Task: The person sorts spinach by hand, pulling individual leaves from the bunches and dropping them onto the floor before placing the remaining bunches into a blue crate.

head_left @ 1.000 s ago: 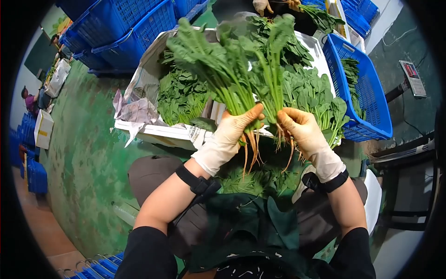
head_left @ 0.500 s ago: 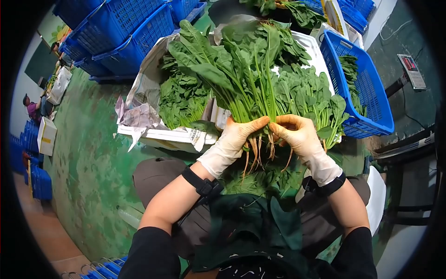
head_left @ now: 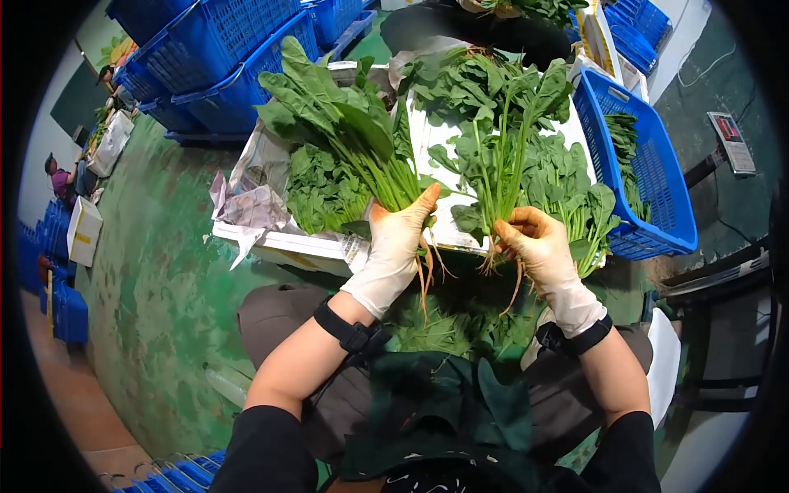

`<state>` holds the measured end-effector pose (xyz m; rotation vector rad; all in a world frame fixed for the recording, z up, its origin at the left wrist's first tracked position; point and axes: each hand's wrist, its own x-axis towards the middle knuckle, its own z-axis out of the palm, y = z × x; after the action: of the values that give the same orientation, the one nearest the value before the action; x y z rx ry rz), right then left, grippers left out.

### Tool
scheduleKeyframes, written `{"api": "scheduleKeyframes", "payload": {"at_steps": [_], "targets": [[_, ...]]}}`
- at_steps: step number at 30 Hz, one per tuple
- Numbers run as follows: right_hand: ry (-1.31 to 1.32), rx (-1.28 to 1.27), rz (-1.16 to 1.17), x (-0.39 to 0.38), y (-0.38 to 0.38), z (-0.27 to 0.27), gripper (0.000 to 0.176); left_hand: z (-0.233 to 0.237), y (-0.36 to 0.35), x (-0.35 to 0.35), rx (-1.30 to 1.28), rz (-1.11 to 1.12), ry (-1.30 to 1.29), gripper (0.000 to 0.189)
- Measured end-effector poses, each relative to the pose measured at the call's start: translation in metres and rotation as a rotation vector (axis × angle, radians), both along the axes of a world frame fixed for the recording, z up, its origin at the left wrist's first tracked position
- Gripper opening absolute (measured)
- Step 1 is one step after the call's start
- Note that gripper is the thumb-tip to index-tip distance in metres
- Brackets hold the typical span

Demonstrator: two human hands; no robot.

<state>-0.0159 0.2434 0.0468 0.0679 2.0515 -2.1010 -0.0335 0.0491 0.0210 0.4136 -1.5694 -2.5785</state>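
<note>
My left hand [head_left: 394,251], in a pale glove with stained fingertips, is closed around a bunch of spinach [head_left: 374,160]. Its leaves lean up and to the left, and thin pinkish roots hang below the fist. A smaller bunch of spinach [head_left: 501,168] stands upright in my right hand [head_left: 544,253], which pinches it just above the roots. Behind my left hand, a white foam box [head_left: 288,244] holds more greens. Beyond my right hand, loose spinach [head_left: 546,160] lies on a white foam surface [head_left: 434,156].
A blue basket [head_left: 670,218] with some greens stands at the right, near a scale display [head_left: 731,141]. Stacked blue crates [head_left: 222,57] rise at the back left. Leaves [head_left: 436,329] lie on the floor between my legs. A person [head_left: 62,177] sits far left.
My hands have moved apart. The spinach that was together between them is now split, a larger bunch going left and a smaller one staying in my right hand.
</note>
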Motion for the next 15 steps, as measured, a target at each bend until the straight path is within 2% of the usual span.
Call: {"api": "scheduleKeyframes", "payload": {"at_steps": [4, 8, 10, 12, 14, 15], "targets": [[0.036, 0.040, 0.012, 0.002, -0.003, -0.003, 0.027, 0.009, 0.006, 0.004, -0.012, -0.007, 0.086, 0.030], [0.043, 0.076, 0.021, 0.005, -0.008, -0.003, 0.027, 0.011, 0.007, 0.006, -0.087, -0.104, 0.104, 0.034], [0.056, 0.057, 0.026, 0.008, -0.012, -0.003, 0.027, 0.007, 0.012, 0.005, -0.126, -0.065, 0.236, 0.037], [0.062, 0.105, 0.074, 0.009, -0.014, -0.004, 0.027, 0.000, 0.013, 0.004, -0.140, -0.056, 0.219, 0.041], [0.064, 0.113, 0.077, 0.010, -0.015, -0.004, 0.026, 0.006, 0.014, 0.005, -0.032, -0.100, 0.137, 0.043], [0.052, 0.095, 0.052, 0.009, -0.015, -0.005, 0.027, 0.010, 0.014, 0.008, -0.023, -0.101, 0.080, 0.036]]}}
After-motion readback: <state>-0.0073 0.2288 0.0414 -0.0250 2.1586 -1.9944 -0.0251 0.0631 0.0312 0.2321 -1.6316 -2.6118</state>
